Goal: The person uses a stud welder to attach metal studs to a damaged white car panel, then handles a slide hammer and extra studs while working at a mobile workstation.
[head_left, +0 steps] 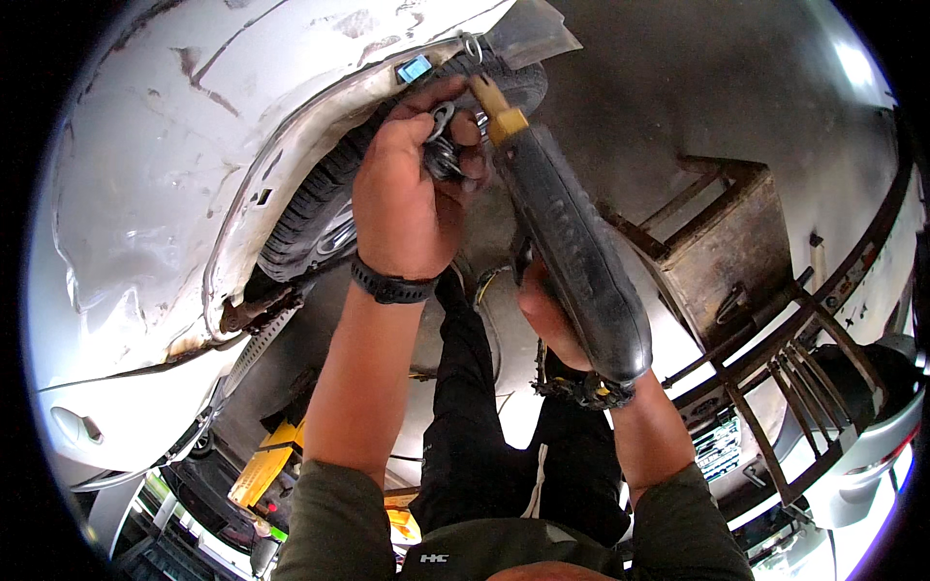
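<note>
Beside the wheel arch, in front of your chest, the black tool (576, 252) slants across your view, its yellow collar (507, 126) and tan tip (487, 94) pointing up and to the left. Your right hand (552, 315) holds it from behind; the tool's body hides most of those fingers, so you cannot tell exactly how each one lies. Your left hand (405, 208) is raised, the forearm running almost straight up from the lower edge, with the thumb and fingers curled closely around a bunch of metal rings (443, 155). Those rings sit just left of the tip; whether tip and fingers touch is unclear.

Along the tool's side run raised marks, too blurred to read. A small white printed mark sits on the front of your dark green shirt (581, 554).

Above your left hand, a blue piece (414, 69) sits at the edge of the scuffed white car panel (194, 184), and a single ring (472, 48) stands near it. Behind your hand is the black tire (308, 215). A black watch (392, 287) circles your left wrist, a dark bracelet (589, 391) your right. Farther right stands a rusty metal stand (741, 218).
</note>
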Demonstrator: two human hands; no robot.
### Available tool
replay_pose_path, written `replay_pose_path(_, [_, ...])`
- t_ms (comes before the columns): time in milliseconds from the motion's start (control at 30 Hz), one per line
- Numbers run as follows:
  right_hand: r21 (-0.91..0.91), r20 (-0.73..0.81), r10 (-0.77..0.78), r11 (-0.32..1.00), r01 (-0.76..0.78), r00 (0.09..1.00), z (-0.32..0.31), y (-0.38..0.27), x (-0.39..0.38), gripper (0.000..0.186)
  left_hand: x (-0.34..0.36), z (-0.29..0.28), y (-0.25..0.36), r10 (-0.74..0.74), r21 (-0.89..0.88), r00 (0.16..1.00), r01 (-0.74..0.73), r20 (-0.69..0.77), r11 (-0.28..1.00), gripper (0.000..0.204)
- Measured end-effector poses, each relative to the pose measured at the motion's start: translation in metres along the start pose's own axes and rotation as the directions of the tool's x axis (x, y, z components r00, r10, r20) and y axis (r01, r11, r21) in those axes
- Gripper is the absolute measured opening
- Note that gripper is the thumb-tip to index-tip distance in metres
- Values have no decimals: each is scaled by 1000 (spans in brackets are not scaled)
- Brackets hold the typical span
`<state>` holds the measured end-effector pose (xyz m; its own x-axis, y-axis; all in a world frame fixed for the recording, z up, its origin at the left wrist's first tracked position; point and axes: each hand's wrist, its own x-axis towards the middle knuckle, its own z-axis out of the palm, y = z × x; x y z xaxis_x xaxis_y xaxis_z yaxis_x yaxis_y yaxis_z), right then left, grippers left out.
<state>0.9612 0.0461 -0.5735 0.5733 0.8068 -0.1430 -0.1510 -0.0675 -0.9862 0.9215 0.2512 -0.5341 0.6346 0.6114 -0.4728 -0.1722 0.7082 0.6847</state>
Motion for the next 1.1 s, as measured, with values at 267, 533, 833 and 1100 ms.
replay_pose_path(267, [314,110,139,935,-167,984,-5,15,-42,47,-2,-20,-8,71,89,993,-80,94,993,23])
replay_pose_path(533, [454,65,58,887,-81,996,5,2,-33,37,16,-36,-7,-26,-209,970,77,240,975,19])
replay_pose_path(833, [388,127,-2,920,-48,992,4,13,-33,49,21,-40,-16,-23,-191,927,102,375,976,21])
replay_pose_path(1100, [387,124,51,917,-95,991,11,9,-35,48,34,-48,-24,53,-266,784,145,618,953,26])
